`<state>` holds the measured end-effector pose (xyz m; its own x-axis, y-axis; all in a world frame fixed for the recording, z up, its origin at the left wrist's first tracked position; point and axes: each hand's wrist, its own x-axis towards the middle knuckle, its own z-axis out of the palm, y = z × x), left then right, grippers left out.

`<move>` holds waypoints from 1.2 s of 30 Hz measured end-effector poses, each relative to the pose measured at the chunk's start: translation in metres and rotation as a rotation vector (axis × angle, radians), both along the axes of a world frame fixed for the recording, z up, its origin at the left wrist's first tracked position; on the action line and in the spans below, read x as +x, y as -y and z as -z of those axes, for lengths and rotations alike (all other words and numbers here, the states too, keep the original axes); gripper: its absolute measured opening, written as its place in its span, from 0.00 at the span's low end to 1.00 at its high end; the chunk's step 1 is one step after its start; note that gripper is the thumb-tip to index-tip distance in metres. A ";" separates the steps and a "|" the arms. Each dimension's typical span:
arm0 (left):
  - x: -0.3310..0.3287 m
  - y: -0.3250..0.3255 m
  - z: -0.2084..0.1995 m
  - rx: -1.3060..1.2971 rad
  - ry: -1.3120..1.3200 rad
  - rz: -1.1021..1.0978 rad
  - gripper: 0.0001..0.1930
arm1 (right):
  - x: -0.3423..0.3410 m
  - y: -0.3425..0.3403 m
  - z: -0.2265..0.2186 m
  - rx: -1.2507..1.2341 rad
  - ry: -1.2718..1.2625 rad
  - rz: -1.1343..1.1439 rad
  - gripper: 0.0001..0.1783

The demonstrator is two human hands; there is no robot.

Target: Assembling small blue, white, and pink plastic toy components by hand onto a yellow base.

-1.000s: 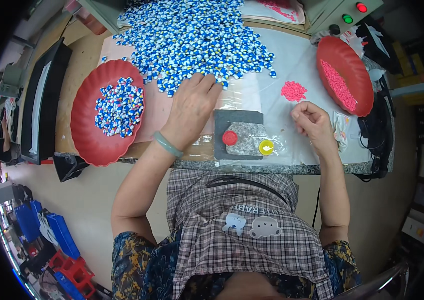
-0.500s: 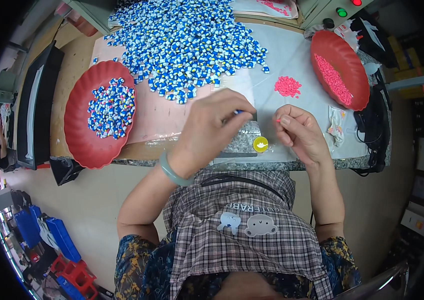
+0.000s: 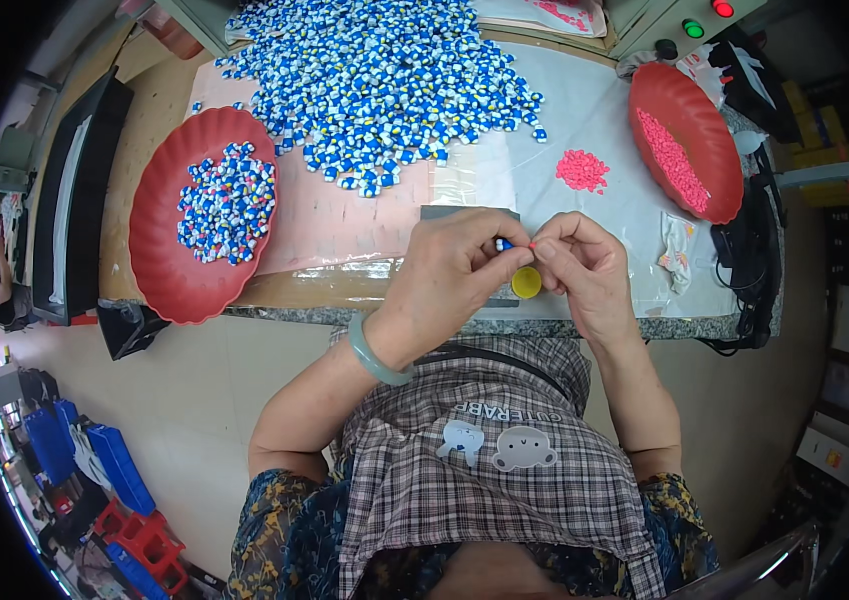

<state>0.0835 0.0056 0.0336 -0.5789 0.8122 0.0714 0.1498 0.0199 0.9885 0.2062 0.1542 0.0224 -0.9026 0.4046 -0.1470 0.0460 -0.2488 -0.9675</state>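
Between the thumb and finger of my left hand [image 3: 435, 275] is a small blue-and-white piece [image 3: 503, 244]. My right hand [image 3: 590, 275] pinches a tiny pink piece [image 3: 533, 246], which is at or very near the blue-and-white one; whether they touch is too small to tell. The fingertips of both hands meet over the front part of the table. Just below them sits a small round yellow pot [image 3: 526, 284]. A flat dark grey plate [image 3: 437, 212] lies partly hidden under my left hand.
A large heap of blue-and-white pieces [image 3: 375, 90] covers the back. At left, a red scalloped bowl [image 3: 160, 220] holds similar pieces, some with pink. Loose pink pieces [image 3: 582, 171] lie at right, near another red bowl [image 3: 710, 140] of pink pieces and a crumpled packet [image 3: 677, 252].
My left hand has come down and to the right with the blue-and-white piece. My right hand has shifted slightly left, so the fingertips, apart before, are now together.
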 end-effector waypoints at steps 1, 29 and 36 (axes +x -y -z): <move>-0.001 0.001 -0.001 -0.004 0.001 0.012 0.05 | -0.001 0.001 -0.002 0.000 0.001 -0.001 0.05; -0.026 0.007 0.004 -0.043 0.594 0.474 0.04 | 0.001 -0.007 -0.027 1.006 -0.275 -0.171 0.10; -0.028 0.009 0.003 -0.034 0.517 0.388 0.05 | 0.003 -0.017 -0.020 0.947 -0.209 -0.148 0.08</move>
